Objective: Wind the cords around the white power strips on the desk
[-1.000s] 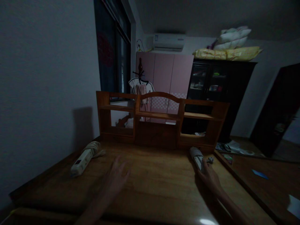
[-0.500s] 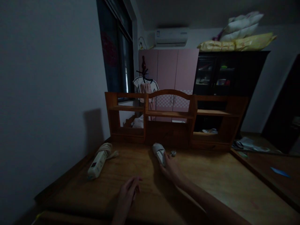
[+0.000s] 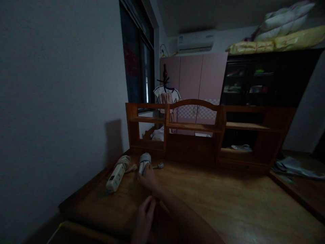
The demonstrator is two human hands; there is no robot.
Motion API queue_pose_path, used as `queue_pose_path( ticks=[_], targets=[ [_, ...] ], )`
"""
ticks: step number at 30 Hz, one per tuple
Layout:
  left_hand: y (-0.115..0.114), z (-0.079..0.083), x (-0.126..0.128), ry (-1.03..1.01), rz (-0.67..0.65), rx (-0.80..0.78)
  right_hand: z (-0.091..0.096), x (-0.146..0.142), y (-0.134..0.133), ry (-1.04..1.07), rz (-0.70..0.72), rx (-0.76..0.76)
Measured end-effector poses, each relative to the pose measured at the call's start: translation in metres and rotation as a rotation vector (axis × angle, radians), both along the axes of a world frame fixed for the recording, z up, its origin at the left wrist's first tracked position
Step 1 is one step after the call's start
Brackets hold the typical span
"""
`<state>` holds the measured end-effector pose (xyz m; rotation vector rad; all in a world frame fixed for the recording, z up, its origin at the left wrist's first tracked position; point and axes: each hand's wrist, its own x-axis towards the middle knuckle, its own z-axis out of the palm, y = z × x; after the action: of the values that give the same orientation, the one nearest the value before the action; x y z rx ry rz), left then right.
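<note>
My right hand (image 3: 149, 179) grips a power strip (image 3: 145, 160) with its grey-white cord wound round the far end. Its plug (image 3: 159, 165) sticks out to the right. To the left, another white power strip (image 3: 116, 178) lies on the wooden desk, its cord coiled round the far end too. My left hand (image 3: 145, 215) is nearer to me, below the right forearm, holding nothing. Its thumb and fingers are loosely curled and slightly apart.
A wooden shelf unit (image 3: 193, 127) stands along the desk's (image 3: 213, 193) far edge. The wall (image 3: 76, 118) borders the left side. Plastic bags or papers (image 3: 296, 167) lie beyond the desk's right edge. A pink wardrobe (image 3: 190, 74) and dark cabinet (image 3: 279, 79) stand behind.
My right hand has carried its power strip left, close beside the other one. The view has turned a little left, and my left hand now sits just below the right forearm.
</note>
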<state>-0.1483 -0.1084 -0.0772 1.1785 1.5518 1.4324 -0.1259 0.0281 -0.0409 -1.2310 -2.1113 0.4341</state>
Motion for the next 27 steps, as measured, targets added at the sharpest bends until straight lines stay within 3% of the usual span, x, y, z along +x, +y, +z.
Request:
queue_pose_path(
  ticks=[2,5,8,11,14,16,18,20,22,25,27],
  targets=[
    [-0.004,0.003,0.002,0.035,-0.051,0.023,0.003,0.016,0.0,0.012,0.061,0.007],
    [-0.005,0.005,0.004,0.026,-0.104,0.032,0.01,0.068,-0.001,0.033,0.107,0.043],
    [0.0,0.011,0.008,-0.014,-0.16,-0.014,0.023,0.147,-0.003,0.089,0.123,0.202],
    [0.016,0.033,0.022,0.069,-0.233,0.011,0.037,0.236,-0.006,0.061,0.109,0.312],
    [0.047,0.065,0.046,0.393,-0.302,0.17,0.044,0.317,-0.009,-0.049,0.05,0.28],
    [0.076,0.083,0.063,0.802,-0.276,0.308,0.039,0.362,-0.009,-0.147,-0.109,0.293],
    [0.108,0.091,0.078,0.915,-0.212,0.347,0.026,0.4,-0.01,-0.205,-0.268,0.308],
    [0.137,0.088,0.09,0.99,-0.164,0.356,0.005,0.431,-0.011,-0.22,-0.407,0.329],
    [0.16,0.077,0.098,1.057,-0.137,0.366,-0.017,0.456,-0.012,-0.256,-0.458,0.311],
    [0.182,0.055,0.102,1.147,-0.128,0.387,-0.042,0.476,-0.011,-0.316,-0.406,0.404],
    [0.192,0.041,0.1,1.187,-0.109,0.387,-0.049,0.474,-0.011,-0.299,-0.367,0.423]
  ],
)
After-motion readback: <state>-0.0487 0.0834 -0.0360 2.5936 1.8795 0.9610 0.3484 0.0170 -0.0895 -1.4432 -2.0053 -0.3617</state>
